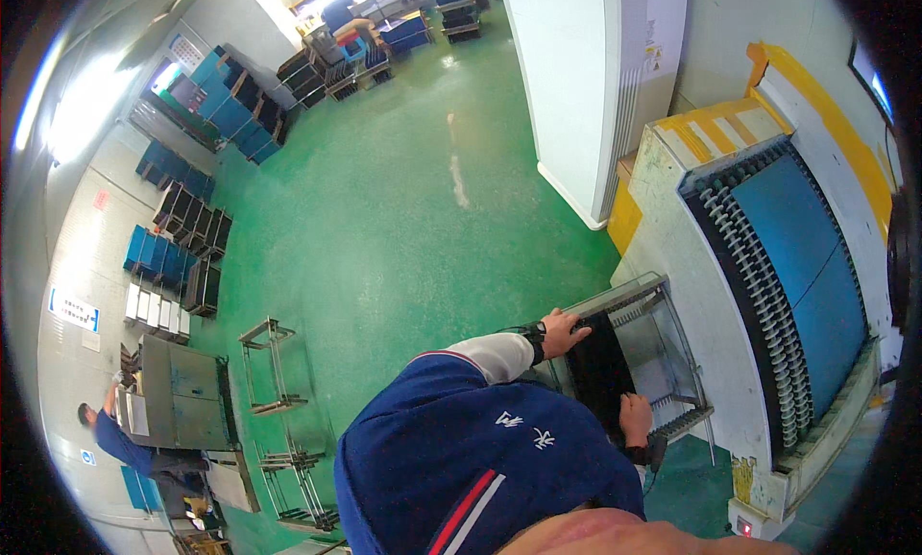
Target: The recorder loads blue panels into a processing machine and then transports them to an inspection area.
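A dark, flat panel (600, 368) stands in a slotted metal rack (663, 329) right in front of me. At the panel's far end is my left hand (560, 334), with its fingers closed on the edge. My right hand (635, 420) is curled around the near end of the same panel; its fingertips are partly hidden. Toothed rails of the rack show beyond the panel, to its right. Both wrists wear dark bands.
To the right stands a roller conveyor machine (759, 296) carrying blue panels (802, 248). A white pillar (567, 84) rises behind the rack. Bare metal frames (269, 363) stand at left on the green floor (384, 200). Another person (125, 445) works at a grey cabinet (187, 392).
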A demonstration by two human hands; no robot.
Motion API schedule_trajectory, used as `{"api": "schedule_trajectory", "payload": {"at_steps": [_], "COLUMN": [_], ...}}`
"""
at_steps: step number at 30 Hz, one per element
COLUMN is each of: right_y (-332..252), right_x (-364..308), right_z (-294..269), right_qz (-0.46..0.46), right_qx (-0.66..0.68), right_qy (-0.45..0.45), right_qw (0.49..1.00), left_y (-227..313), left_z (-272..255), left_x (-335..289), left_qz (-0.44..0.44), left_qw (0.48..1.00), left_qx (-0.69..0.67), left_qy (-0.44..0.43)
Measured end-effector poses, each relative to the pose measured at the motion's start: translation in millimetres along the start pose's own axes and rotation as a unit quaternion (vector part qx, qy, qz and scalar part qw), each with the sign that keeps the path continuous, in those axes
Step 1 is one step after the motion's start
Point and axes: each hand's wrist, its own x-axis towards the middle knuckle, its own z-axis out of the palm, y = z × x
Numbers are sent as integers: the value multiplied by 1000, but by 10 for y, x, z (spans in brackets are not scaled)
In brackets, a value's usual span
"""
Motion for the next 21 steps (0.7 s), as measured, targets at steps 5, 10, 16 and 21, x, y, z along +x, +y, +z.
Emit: {"api": "schedule_trajectory", "payload": {"at_steps": [5,10,16,21], "right_y": [19,1,-7,-22], "right_x": [12,1,-5,-11], "right_z": [26,27,33,23], "right_qz": [-1,0,1,12], "right_qx": [-3,-15,-14,-14], "right_qy": [-9,2,6,-6], "right_qw": [1000,1000,1000,1000], "left_y": [46,57,2,60], "left_z": [-61,-96,-57,-110], "left_x": [-7,-14,-5,-13], "left_qz": [-11,-12,-13,-15], "left_qw": [1000,1000,999,999], "left_qx": [-6,-8,-1,-8], "left_qy": [-13,-14,-32,-30]}}
